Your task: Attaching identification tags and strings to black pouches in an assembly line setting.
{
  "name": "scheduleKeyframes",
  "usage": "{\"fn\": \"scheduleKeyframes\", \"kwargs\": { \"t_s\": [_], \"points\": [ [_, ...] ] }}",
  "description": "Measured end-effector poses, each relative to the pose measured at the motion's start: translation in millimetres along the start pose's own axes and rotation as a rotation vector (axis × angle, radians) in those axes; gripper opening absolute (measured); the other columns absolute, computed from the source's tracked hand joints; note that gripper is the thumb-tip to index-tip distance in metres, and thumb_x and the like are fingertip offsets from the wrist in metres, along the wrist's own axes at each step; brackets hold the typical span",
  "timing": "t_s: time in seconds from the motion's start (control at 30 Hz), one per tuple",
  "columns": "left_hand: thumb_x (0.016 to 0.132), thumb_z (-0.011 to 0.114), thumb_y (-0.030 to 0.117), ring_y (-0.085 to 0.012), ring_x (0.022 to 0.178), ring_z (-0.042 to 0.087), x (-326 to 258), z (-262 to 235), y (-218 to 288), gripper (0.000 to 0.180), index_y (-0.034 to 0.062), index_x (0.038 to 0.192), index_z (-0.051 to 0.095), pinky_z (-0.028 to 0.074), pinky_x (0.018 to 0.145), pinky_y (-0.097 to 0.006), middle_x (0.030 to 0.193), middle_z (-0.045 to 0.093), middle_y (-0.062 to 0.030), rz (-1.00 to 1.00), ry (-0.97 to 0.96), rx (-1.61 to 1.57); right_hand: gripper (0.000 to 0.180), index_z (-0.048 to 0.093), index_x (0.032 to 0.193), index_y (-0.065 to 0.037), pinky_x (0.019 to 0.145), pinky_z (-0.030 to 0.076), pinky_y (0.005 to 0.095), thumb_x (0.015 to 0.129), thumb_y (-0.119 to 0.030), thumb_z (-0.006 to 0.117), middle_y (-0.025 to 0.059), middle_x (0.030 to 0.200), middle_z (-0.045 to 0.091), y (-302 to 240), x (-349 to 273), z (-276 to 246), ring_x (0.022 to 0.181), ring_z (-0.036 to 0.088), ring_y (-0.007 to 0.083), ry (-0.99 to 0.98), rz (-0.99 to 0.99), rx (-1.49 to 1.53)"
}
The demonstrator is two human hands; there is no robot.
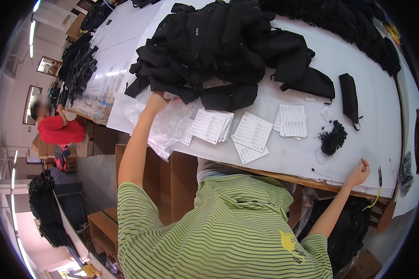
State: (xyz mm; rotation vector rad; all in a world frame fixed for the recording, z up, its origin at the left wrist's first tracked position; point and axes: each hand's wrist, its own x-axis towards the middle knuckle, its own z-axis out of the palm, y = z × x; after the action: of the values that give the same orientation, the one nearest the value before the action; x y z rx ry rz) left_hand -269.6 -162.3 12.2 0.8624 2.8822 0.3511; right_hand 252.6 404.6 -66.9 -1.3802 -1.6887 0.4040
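My left hand (157, 100) reaches to the near edge of a heap of black bags (209, 42), by a crumpled clear plastic bag (165, 123). Its fingers are partly hidden there, so what they hold does not show. My right hand (358, 174) rests at the table's front edge on the right, fingers apart and nothing in them. A small black pointed tool (380, 176) lies just right of it. Stacks of white printed cards (209, 124) lie in front of me. Beyond my right hand is a tangled bundle of black tag strings (333, 138).
A narrow black pouch (348, 95) lies on the white table (293, 156) at the right. More black goods are piled along the far side (340, 28). At the left, a person in red (63, 126) stands by another table. Cardboard boxes (184, 179) stand below the table edge.
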Motion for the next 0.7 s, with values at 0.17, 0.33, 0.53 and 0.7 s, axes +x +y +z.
{"fn": "scheduleKeyframes", "kwargs": {
  "t_s": [0.17, 0.33, 0.53, 0.7],
  "points": [
    [0.091, 0.051, 0.028, -0.0311, 0.140, 0.023, 30, 46, -54, 0.062, 0.0069, 0.145, 0.029, 0.020, 0.115, -0.036, 0.151, 0.027, -0.0174, -0.049, -0.171, 0.319, 0.017, 0.069, 0.090, -0.009, 0.077, 0.043, 0.0302, 0.085, -0.011, 0.053, 0.0029, 0.095, 0.058, 5, 4, 4, 0.082, 0.053, 0.0172, 0.000, -0.040, 0.015],
    [0.094, 0.046, 0.031, -0.0289, 0.143, 0.013, 30, 48, -44, 0.063, 0.0064, 0.147, 0.021, 0.012, 0.117, -0.035, 0.154, 0.017, -0.0151, -0.265, -0.233, 0.177, 0.018, 0.070, 0.089, -0.009, 0.076, 0.044, 0.0306, 0.085, -0.010, 0.052, 0.0030, 0.094, 0.058, 5, 2, 4, 0.081, 0.053, 0.0171, -0.019, -0.021, -0.017],
    [0.089, 0.056, 0.038, -0.0298, 0.139, 0.024, 7, 16, -4, 0.066, 0.0056, 0.142, 0.034, 0.020, 0.114, -0.036, 0.149, 0.029, -0.0182, -0.086, -0.463, 0.125, 0.017, 0.070, 0.087, -0.009, 0.076, 0.044, 0.0308, 0.085, -0.010, 0.053, 0.0035, 0.091, 0.057, 2, 5, -1, 0.080, 0.054, 0.0171, -0.016, -0.034, -0.091],
    [0.083, 0.066, 0.041, -0.0327, 0.130, 0.038, -16, 7, 10, 0.064, 0.0039, 0.131, 0.047, 0.031, 0.107, -0.037, 0.138, 0.044, -0.0208, 0.021, -0.394, 0.018, 0.018, 0.070, 0.085, -0.009, 0.075, 0.043, 0.0311, 0.084, -0.009, 0.051, 0.0029, 0.090, 0.057, 3, 1, 3, 0.078, 0.053, 0.0168, 0.005, -0.036, -0.022]
  ]
}}
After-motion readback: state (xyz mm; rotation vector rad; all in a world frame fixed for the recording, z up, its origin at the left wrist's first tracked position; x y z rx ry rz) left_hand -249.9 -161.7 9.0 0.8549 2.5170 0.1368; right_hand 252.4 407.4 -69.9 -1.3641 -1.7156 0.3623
